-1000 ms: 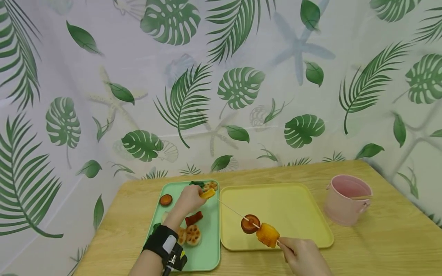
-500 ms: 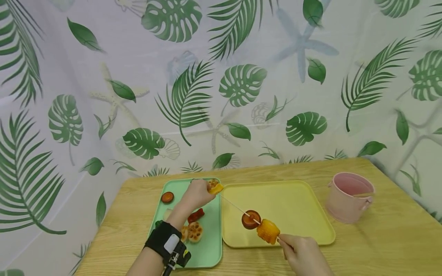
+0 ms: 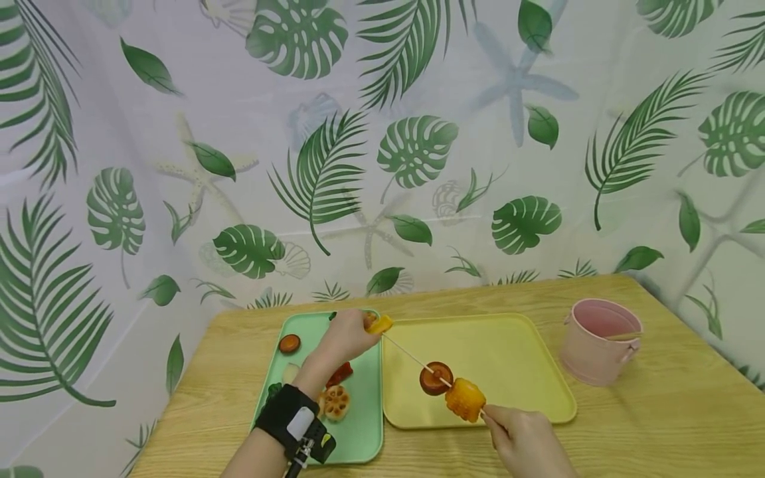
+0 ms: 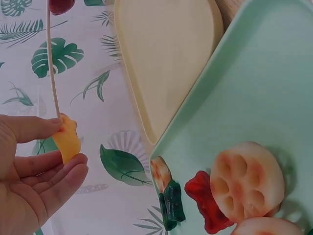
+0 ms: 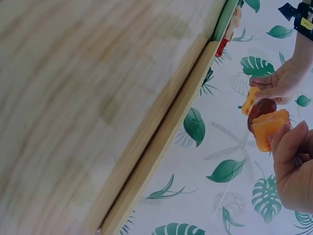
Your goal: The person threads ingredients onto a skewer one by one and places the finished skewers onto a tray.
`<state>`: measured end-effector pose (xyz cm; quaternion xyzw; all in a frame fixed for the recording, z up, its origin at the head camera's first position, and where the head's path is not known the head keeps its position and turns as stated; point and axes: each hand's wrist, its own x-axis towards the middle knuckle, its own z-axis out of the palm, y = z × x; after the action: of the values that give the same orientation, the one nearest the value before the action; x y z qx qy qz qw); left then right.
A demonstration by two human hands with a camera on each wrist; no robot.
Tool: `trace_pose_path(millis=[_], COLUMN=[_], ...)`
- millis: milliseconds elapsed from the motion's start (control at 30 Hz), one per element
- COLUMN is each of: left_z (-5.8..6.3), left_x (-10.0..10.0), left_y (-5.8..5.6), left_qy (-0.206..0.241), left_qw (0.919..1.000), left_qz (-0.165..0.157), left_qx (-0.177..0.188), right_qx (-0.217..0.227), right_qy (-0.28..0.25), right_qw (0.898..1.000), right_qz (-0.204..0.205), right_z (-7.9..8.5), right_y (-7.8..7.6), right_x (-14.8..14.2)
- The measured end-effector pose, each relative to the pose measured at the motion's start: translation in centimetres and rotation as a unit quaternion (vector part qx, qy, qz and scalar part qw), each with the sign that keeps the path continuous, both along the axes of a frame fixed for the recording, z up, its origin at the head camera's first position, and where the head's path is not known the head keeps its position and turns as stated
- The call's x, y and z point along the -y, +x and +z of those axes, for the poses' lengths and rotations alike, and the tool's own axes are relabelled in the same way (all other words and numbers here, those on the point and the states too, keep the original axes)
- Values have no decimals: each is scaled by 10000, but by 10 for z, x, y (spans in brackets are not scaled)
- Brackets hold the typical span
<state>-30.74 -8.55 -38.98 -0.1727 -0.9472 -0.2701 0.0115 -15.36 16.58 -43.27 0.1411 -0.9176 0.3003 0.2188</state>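
My left hand (image 3: 351, 333) pinches a wavy yellow piece of toy food (image 4: 68, 141) between thumb and fingers, above the far end of the green tray. The tip of a thin wooden skewer (image 3: 406, 352) meets this piece right at the thumb. My right hand (image 3: 524, 435) pinches the skewer's other end over the near edge of the yellow tray. Threaded on the skewer just beyond those fingertips is a chunk of corn (image 3: 465, 399). Against the corn sits a round reddish-brown slice (image 3: 435, 378). Bare stick runs between that slice and the yellow piece.
The green tray (image 3: 364, 438) holds lotus root slices (image 3: 337, 403), a red piece (image 3: 340, 375), another round brown slice (image 3: 289, 344) and dark green pieces (image 4: 172, 200). Beside it lies the yellow tray (image 3: 508, 345). A pink bucket (image 3: 597, 355) with a wooden handle stands at right.
My left hand has moved slightly right and brought the yellow piece onto the skewer's tip. The right hand keeps its grip, almost still.
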Motion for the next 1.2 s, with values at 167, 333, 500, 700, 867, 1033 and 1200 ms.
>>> trace_pose_path(millis=[167, 333, 500, 700, 867, 1033, 1200], left_z=[-2, -3, -3, -2, 1, 1, 1], left_x=[-2, -3, -2, -3, -5, -6, -6], left_y=[2, 4, 3, 3, 4, 5, 7], left_qy=[57, 227, 308, 412, 442, 418, 512], left_qw=[9998, 9995, 9990, 9988, 9987, 9979, 9978], left_qz=[-29, 12, 68, -4, 171, 455, 430], left_qx=[-173, -221, -306, -248, -178, -183, -44], right_qx=[-68, 98, 546, 534, 434, 359, 8], right_qy=[-4, -64, -213, -154, 94, 96, 108], right_qw=[10000, 9998, 9983, 9984, 9987, 9991, 9998], right_qz=[66, 160, 28, -134, -263, -219, -188], right_z=[-1, 0, 5, 11, 14, 14, 14], right_y=[0, 0, 1, 0, 2, 2, 0], right_x=[-1, 0, 3, 6, 10, 13, 13])
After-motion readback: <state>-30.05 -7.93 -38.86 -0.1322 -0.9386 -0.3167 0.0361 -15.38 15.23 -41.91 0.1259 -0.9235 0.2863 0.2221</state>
